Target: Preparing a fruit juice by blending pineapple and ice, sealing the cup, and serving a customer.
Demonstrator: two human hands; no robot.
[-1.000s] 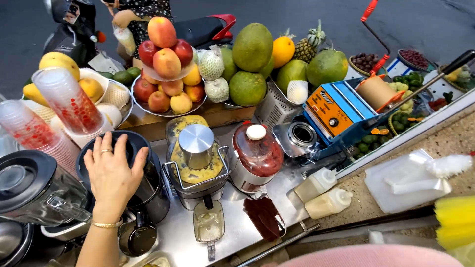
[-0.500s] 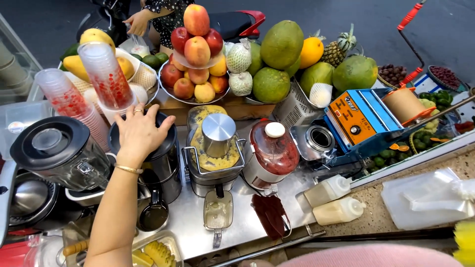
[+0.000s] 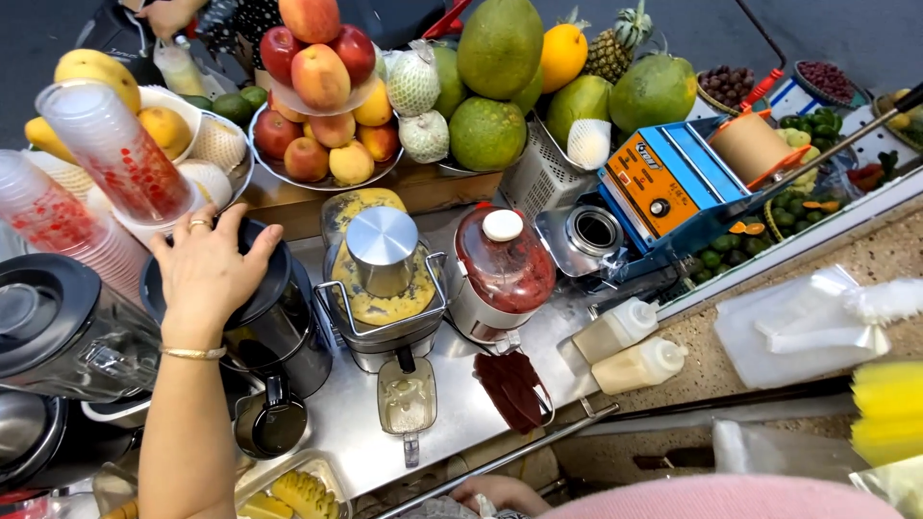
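We see our left hand reaching up and away from us, the forearm running nearly straight from the bottom edge of the view, a thin gold bangle at the wrist and a ring on one finger. The palm lies flat on the black lid of a dark blender jug, fingers spread and released over the lid's top rather than curled around its rim; the thumb points toward the centre of the cart. The jug stands upright at the left of the steel counter, its long axis vertical, lid facing up at us, just beside the steel juicer with yellow pulp in its bowl. A second blender with a grey lid stands further left, and stacks of clear plastic cups lean just behind our fingers. Of our right hand only a small part shows at the bottom edge, and we cannot tell whether its fingers are closed. Behind the jug sits a bowl of apples and peaches.
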